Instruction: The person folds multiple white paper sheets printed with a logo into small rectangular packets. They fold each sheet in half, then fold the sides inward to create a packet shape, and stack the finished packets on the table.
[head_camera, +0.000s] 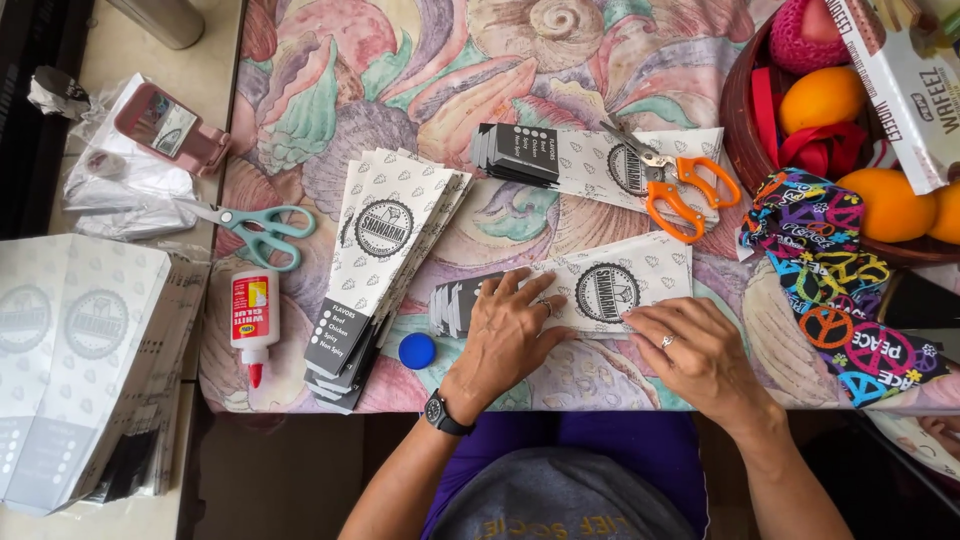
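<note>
A white printed paper sleeve (610, 285) with a round black emblem and a black end lies flat near the table's front edge. My left hand (510, 335) presses down on its left half, fingers spread. My right hand (700, 355) rests flat on its lower right edge. Neither hand grips anything. A stack of the same sleeves (385, 260) lies fanned out to the left, and another pile (590, 160) sits behind, with orange-handled scissors (680, 190) on top of it.
Teal scissors (255, 230), a white glue bottle (254, 320) and its blue cap (417, 350) lie at the left. A tall pile of flat printed sheets (85, 360) stands on the far left. A bowl of oranges (740, 130) and patterned cloth (840, 290) are on the right.
</note>
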